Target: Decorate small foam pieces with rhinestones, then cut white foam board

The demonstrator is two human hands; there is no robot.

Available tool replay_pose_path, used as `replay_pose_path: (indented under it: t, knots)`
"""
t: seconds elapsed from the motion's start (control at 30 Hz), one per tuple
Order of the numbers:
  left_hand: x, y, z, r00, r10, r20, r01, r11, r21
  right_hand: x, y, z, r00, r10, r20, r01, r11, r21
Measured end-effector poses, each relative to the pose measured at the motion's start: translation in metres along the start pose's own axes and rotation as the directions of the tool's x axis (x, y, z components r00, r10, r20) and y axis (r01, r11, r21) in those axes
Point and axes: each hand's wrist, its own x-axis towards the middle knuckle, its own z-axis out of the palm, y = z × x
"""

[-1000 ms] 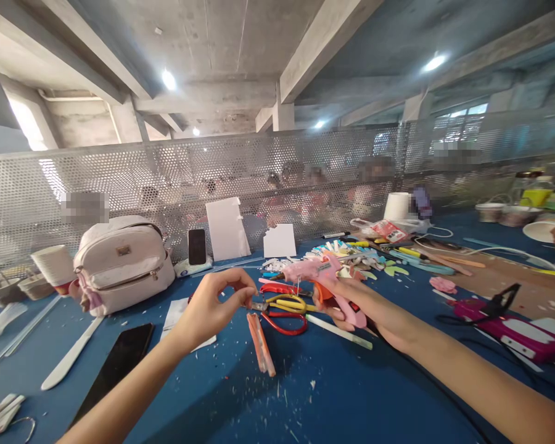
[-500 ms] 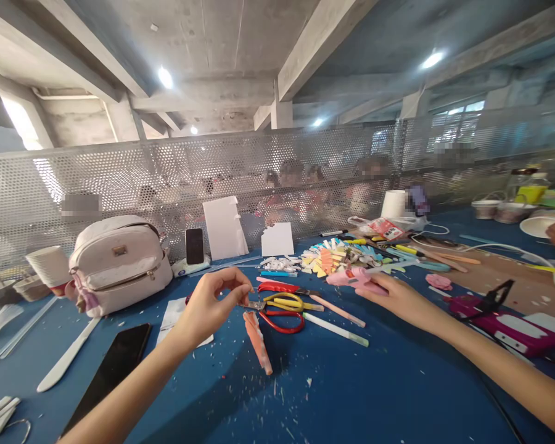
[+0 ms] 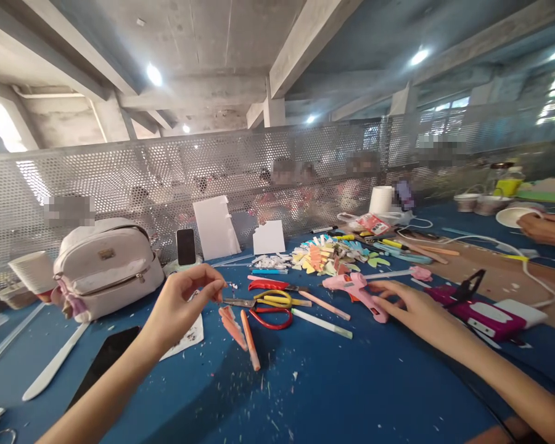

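Note:
My left hand [image 3: 187, 305] is closed in a pinch above the blue table. From its fingertips hangs an orange piece with a scalloped edge [image 3: 232, 328]. Just right of that piece lies an orange stick [image 3: 250, 340]. Red-handled scissors [image 3: 277, 317] and red-and-yellow pliers-like tools lie by the left fingertips, their tips partly hidden. A pink glue gun [image 3: 357, 291] rests on its side on the table, with a glue stick out of its back. My right hand [image 3: 409, 302] is beside its handle, open, fingers apart and loosely bent.
Behind the tools is a heap of coloured cut pieces [image 3: 326, 254]. A pale backpack [image 3: 106, 271], a dark phone [image 3: 104, 364] and a white knife-shaped tool [image 3: 55, 364] are at left. A magenta device [image 3: 478, 311] sits at right. Another person's hand [image 3: 548, 228] holds a white bowl [image 3: 515, 217].
My right hand has let go of the pink glue gun, which now lies on the table. My left hand has moved left with the orange piece, baring the orange stick. The view has turned slightly right.

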Motion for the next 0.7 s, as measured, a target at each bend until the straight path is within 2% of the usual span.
replay_pose_path:
  t: [0.07, 0.1, 0.17, 0.2, 0.27, 0.37, 0.43, 0.57, 0.67, 0.7]
  knots:
    - [-0.004, 0.005, -0.005, 1.000, -0.006, -0.007, 0.006, 1.000, -0.019, -0.017, -0.006, -0.010, 0.995, 0.013, -0.101, -0.025, 0.993, -0.118]
    - [-0.006, 0.008, -0.007, 1.000, -0.017, -0.010, 0.016, 0.999, -0.038, -0.026, -0.012, -0.013, 0.996, 0.026, -0.084, -0.038, 0.988, -0.147]
    - [-0.010, 0.016, -0.010, 0.999, -0.049, -0.007, 0.048, 0.994, -0.097, -0.039, -0.028, -0.018, 0.998, 0.032, 0.052, -0.027, 0.996, -0.090]
    - [-0.012, 0.020, -0.011, 0.998, -0.066, -0.005, 0.065, 0.990, -0.128, -0.042, -0.039, -0.019, 0.997, 0.015, 0.072, -0.013, 1.000, -0.028]
    - [-0.018, 0.028, -0.010, 0.995, -0.097, 0.003, 0.096, 0.976, -0.194, -0.044, -0.063, -0.018, 0.984, -0.074, 0.161, 0.058, 0.993, 0.102]
    - [-0.029, 0.035, -0.004, 0.989, -0.146, 0.036, 0.150, 0.944, -0.295, -0.038, -0.102, -0.008, 0.926, -0.227, 0.302, 0.142, 0.950, 0.278]
    - [-0.037, 0.035, 0.003, 0.980, -0.186, 0.074, 0.200, 0.912, -0.358, -0.031, -0.126, 0.003, 0.888, -0.314, 0.336, 0.177, 0.908, 0.380]
    - [-0.052, 0.019, 0.020, 0.948, -0.280, 0.150, 0.318, 0.834, -0.450, -0.014, -0.165, 0.040, 0.775, -0.502, 0.383, 0.230, 0.789, 0.569]
    - [-0.055, -0.004, 0.032, 0.929, -0.341, 0.142, 0.368, 0.821, -0.436, 0.001, -0.181, 0.080, 0.746, -0.567, 0.350, 0.254, 0.728, 0.636]
    - [-0.055, -0.013, 0.034, 0.929, -0.346, 0.129, 0.367, 0.826, -0.427, 0.007, -0.184, 0.095, 0.756, -0.568, 0.326, 0.262, 0.718, 0.644]
